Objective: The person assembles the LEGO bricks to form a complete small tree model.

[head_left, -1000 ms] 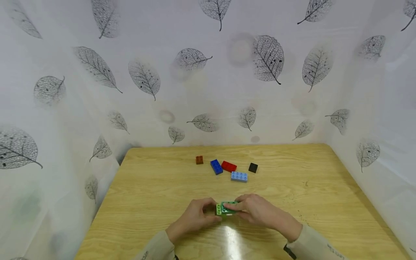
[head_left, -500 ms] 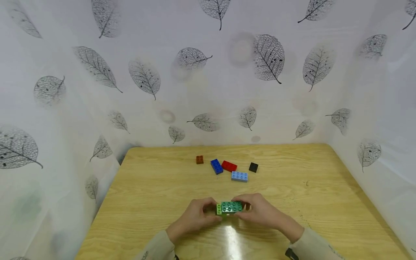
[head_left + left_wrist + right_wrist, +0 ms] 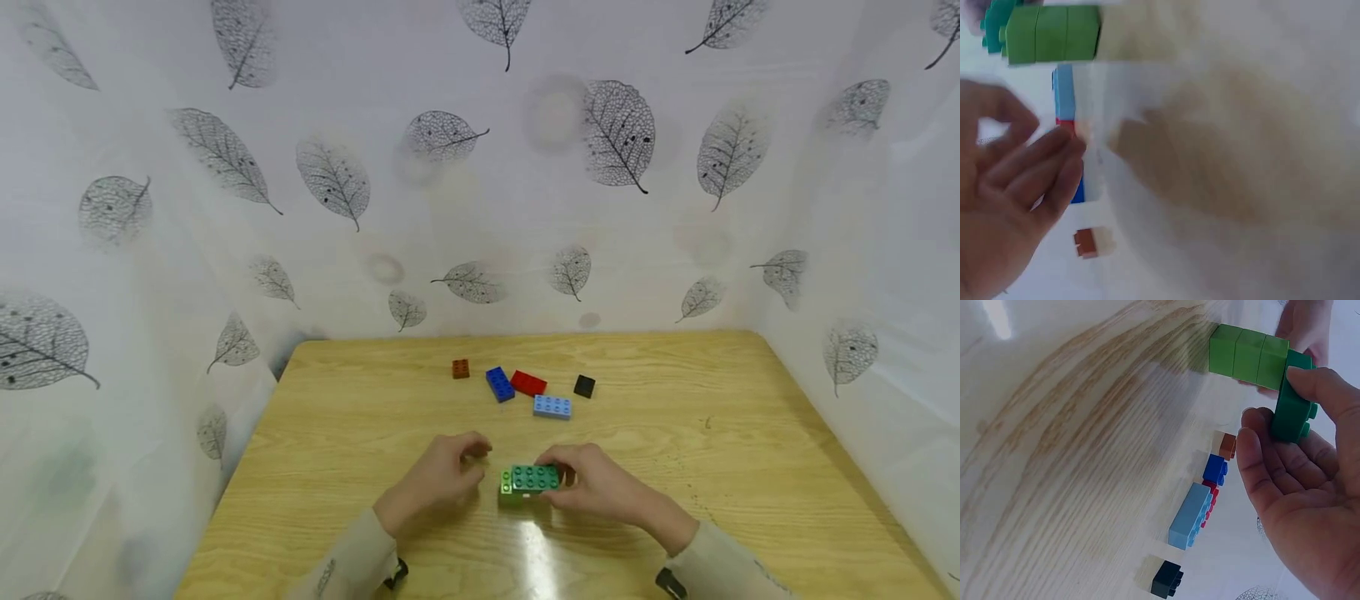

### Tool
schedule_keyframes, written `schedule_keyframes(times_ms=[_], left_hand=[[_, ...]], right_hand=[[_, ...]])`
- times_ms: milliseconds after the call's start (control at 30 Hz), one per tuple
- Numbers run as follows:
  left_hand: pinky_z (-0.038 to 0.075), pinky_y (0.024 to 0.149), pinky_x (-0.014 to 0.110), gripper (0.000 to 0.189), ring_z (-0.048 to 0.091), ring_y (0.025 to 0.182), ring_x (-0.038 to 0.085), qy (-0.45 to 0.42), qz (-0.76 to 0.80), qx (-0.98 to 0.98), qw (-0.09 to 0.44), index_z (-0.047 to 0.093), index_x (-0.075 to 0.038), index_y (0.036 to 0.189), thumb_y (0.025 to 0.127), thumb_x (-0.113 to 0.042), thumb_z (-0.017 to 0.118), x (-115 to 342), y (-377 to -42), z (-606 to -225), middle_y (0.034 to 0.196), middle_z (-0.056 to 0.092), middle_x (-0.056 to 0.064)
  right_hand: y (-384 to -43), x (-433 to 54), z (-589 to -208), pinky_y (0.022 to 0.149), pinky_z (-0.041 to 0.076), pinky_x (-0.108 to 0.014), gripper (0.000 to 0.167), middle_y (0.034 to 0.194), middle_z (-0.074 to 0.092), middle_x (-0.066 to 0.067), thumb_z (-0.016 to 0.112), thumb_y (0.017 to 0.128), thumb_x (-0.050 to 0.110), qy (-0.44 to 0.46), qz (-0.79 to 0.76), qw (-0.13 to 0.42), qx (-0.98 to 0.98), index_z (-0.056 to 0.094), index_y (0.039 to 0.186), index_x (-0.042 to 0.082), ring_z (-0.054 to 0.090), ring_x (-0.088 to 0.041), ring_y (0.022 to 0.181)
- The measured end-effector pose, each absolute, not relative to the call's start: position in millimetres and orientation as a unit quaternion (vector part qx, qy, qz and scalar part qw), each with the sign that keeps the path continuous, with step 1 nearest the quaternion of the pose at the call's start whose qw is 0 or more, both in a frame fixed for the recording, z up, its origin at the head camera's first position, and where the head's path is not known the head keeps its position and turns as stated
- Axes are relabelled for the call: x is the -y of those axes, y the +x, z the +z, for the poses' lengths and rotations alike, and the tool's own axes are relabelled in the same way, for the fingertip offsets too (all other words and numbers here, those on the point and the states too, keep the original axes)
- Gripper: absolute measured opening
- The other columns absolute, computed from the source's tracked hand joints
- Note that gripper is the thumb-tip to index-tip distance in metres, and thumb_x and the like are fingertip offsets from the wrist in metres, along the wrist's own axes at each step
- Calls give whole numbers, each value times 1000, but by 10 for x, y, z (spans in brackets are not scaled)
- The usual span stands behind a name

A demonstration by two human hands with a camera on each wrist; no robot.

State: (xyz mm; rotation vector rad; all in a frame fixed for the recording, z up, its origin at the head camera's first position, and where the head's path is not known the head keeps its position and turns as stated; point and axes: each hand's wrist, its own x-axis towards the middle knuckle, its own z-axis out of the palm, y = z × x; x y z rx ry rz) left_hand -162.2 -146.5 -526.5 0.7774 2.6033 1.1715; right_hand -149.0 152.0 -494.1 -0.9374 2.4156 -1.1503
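A dark green brick (image 3: pixel 535 478) with two rows of studs tops a stack of light green bricks (image 3: pixel 1249 355), jutting out past it toward my right hand (image 3: pixel 592 485). That hand pinches the dark green brick by its overhanging end, thumb on the near side and fingers on the far side. To the left of the stack, my left hand (image 3: pixel 442 475) is apart from the bricks, its fingers loosely bent around nothing. In the left wrist view, the light green stack (image 3: pixel 1054 34) stands beyond those fingers.
Farther back on the wooden table (image 3: pixel 360 417) lie a brown brick (image 3: pixel 461 369), a blue brick (image 3: pixel 500 384), a red brick (image 3: pixel 528 383), a light blue brick (image 3: pixel 552 407) and a black brick (image 3: pixel 584 386). A leaf-patterned curtain (image 3: pixel 510 217) surrounds the table.
My left hand has let go of the light green stack and moved left and back. The right hand's thumb has slid off the dark green brick's top to its near side.
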Motion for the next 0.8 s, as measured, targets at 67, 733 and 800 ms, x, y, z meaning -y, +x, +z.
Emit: schedule_keyframes(times_ms=[67, 733, 800], left_hand=[[62, 89, 38, 29, 75, 104, 25, 255, 360, -897, 32, 69, -1, 126, 97, -5, 65, 1459, -1750, -5215, 114, 78, 14], [44, 113, 62, 57, 57, 135, 40, 241, 136, -961, -14, 55, -7, 150, 100, -30, 72, 1266, -2594, -5134, 144, 62, 18], [42, 116, 63, 58, 55, 139, 41, 233, 131, -964, 6, 53, -9, 153, 102, -32, 70, 1252, -2610, -5124, 147, 60, 19]], right_hand=[[-1491, -1533, -4937, 72, 54, -21, 30, 103, 73, 6, 81, 93, 21, -326, -400, 156, -842, 73, 121, 13, 63, -6, 86], [-1508, -1522, -4929, 71, 54, -21, 28, 98, 71, 8, 80, 93, 20, -345, -387, 146, -843, 72, 118, 13, 62, -6, 83], [-1512, -1521, -4919, 71, 54, -21, 27, 98, 71, 8, 80, 93, 20, -348, -387, 147, -841, 72, 118, 12, 62, -5, 83]])
